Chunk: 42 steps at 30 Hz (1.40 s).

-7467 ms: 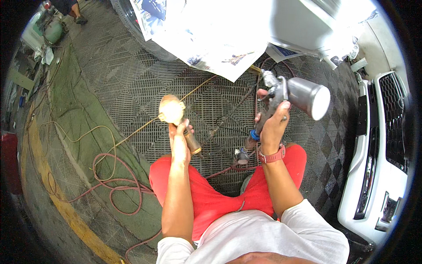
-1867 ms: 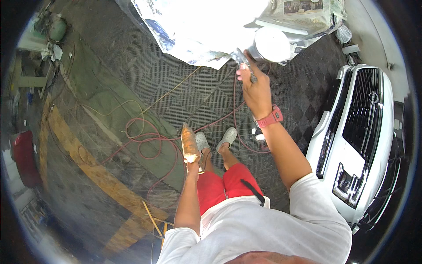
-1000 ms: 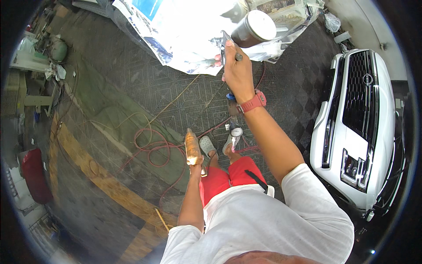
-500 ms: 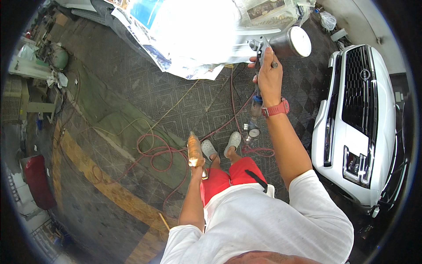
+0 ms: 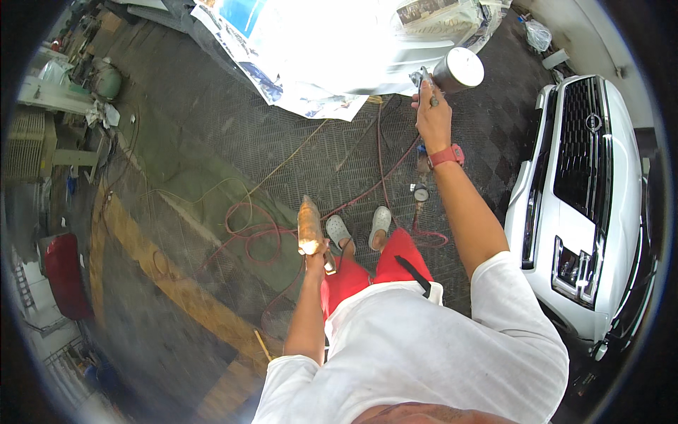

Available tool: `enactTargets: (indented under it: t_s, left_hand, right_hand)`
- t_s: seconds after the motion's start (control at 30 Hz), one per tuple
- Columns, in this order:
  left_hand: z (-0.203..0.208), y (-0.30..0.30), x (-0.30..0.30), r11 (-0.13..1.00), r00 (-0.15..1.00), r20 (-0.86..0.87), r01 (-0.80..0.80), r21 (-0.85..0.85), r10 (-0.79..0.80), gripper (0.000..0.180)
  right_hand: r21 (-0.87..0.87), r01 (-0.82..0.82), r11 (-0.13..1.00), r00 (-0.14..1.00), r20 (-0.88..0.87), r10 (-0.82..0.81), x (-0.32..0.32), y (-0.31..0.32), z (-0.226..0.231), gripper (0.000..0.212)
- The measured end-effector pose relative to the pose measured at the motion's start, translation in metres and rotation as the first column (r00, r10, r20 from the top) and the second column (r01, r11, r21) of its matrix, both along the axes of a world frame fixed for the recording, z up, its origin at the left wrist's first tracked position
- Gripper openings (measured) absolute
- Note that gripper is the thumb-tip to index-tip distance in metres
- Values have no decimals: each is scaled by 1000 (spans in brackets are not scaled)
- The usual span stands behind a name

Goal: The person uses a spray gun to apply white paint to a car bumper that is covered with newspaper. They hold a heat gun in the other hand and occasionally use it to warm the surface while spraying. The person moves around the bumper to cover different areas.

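My right hand reaches forward, closed around a spray gun with a large cup with a white lid. The gun's front end is close to the lower edge of a bright white panel, glaring and partly masked with newspaper. Below the gun's grip, a round gauge hangs with the red hose. Low and nearer to me, my left hand is closed on a gun-shaped tool with an amber-brown, shiny body, its front end pointing forward. The exact kind of that tool is unclear.
A white car front stands close on my right. Red hose lies coiled over a green sheet and the grated floor. Thin yellow cord crosses there too. A red panel and a green tank are at left.
The spray gun and its cup have shifted left along the panel's lower edge, the cup swinging most. The hanging gauge has swung upward in view. My left hand stays nearly in place with its tool.
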<state>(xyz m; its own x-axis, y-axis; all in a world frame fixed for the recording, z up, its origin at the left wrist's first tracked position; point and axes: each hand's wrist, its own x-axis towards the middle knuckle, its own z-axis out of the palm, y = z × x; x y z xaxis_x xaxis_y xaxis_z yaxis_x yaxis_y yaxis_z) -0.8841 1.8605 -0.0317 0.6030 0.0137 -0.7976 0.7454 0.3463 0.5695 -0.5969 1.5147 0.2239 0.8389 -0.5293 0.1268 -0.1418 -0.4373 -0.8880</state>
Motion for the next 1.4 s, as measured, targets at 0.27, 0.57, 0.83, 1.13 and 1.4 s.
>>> enactTargets:
  t_s: [0.27, 0.57, 0.83, 1.13, 1.4]
  left_hand:
    - [14, -44, -17, 987, 986, 45, -162, -20, 163, 16]
    - [-30, -158, -79, 897, 896, -41, -441, 29, 442, 55]
    - [-30, -216, -96, 800, 800, -170, -594, -89, 575, 45]
    - [-31, -108, 104, 684, 563, 390, -623, -379, 729, 37]
    - [-167, -41, 168, 725, 919, 384, -324, 607, 89, 50]
  right_hand:
    - [43, -580, 813, 766, -310, 563, -92, -6, -45, 60]
    - [-44, -937, 348, 308, -576, 757, -265, -136, -171, 42]
    - [172, -866, 470, 264, -640, 721, -317, -202, -206, 33]
    - [192, -717, 670, 345, -737, 581, -365, -218, -276, 35]
    - [213, -534, 818, 260, -880, 398, -383, -213, -331, 30]
